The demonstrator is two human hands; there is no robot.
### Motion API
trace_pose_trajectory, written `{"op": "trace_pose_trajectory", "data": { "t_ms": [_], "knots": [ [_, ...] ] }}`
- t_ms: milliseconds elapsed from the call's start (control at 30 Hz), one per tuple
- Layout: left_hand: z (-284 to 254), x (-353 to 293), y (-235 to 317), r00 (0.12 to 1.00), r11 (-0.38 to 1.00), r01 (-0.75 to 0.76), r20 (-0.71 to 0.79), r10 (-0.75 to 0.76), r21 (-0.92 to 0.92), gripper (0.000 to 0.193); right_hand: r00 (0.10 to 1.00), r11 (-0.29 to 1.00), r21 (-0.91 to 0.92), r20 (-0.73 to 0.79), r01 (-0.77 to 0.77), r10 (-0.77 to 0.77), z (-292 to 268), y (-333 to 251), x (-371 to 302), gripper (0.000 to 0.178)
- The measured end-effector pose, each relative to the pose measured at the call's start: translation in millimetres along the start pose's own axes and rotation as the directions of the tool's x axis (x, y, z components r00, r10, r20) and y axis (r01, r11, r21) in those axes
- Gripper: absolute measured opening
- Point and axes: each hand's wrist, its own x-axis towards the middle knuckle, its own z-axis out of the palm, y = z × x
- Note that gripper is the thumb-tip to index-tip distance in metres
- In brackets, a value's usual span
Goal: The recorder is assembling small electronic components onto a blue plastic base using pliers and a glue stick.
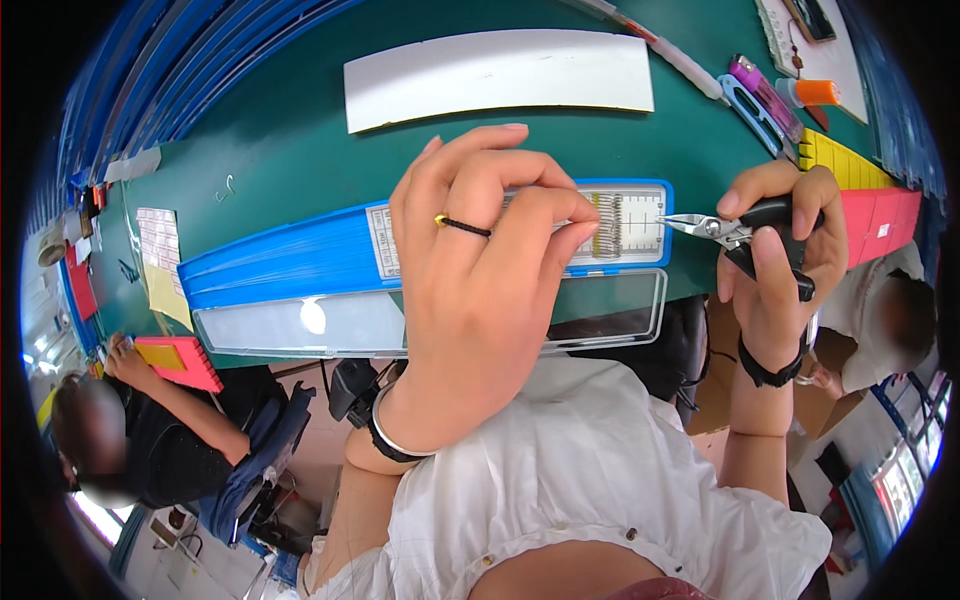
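A long blue case (290, 250) lies across the green table, its clear lid (300, 325) folded open toward me. Several thin metal wire pieces (608, 222) stand in a close row over the white scale at its right part. My left hand (480, 300) reaches over the case, thumb and forefinger pinched at the row's left end; what they hold is too fine to make out. In my right hand (785, 265) are small pliers (735, 235) with black handles, closed around by the fingers. The pliers' tips point left, just by the case's right end.
Beyond the case lies a white strip (500, 75). A pen (680, 65), a light blue cutter (750, 112), a purple lighter (765, 95) and yellow and red bins (880, 225) stand at the right. Blue slats (200, 70) rise far left. Other people sit at both sides.
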Motion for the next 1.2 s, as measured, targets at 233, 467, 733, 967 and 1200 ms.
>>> {"op": "trace_pose_trajectory", "data": {
  "t_ms": [233, 467, 733, 967, 1200],
  "knots": [
    [-1, -2, -4, 0.999, 0.996, 0.018, -0.029, -0.021, -0.092, 0.013, 0.997, 0.997, 0.073, 0.072, -0.024, 0.019, 12, 4, 3, 0.032],
    [-4, -2, -6, 0.999, 0.99, 0.024, -0.027, -0.028, -0.142, 0.014, 0.996, 0.998, 0.027, 0.067, -0.053, 0.051, 17, 4, 2, 0.032],
    [-27, -12, 7, 0.986, 0.996, -0.005, 0.165, -0.011, 0.094, 0.061, 0.999, 0.992, -0.128, 0.041, 0.006, -0.001, 14, 7, 10, 0.044],
    [-29, -21, 2, 0.9, 0.911, -0.045, 0.413, -0.141, 0.41, 0.083, 0.991, 0.948, -0.309, 0.129, 0.077, -0.038, 9, 6, 20, 0.037],
    [-22, -22, -9, 0.925, 0.917, -0.164, 0.38, 0.014, 0.364, 0.085, 0.99, 0.93, -0.36, 0.136, 0.071, -0.023, 4, 7, 22, 0.033]
  ]
}}
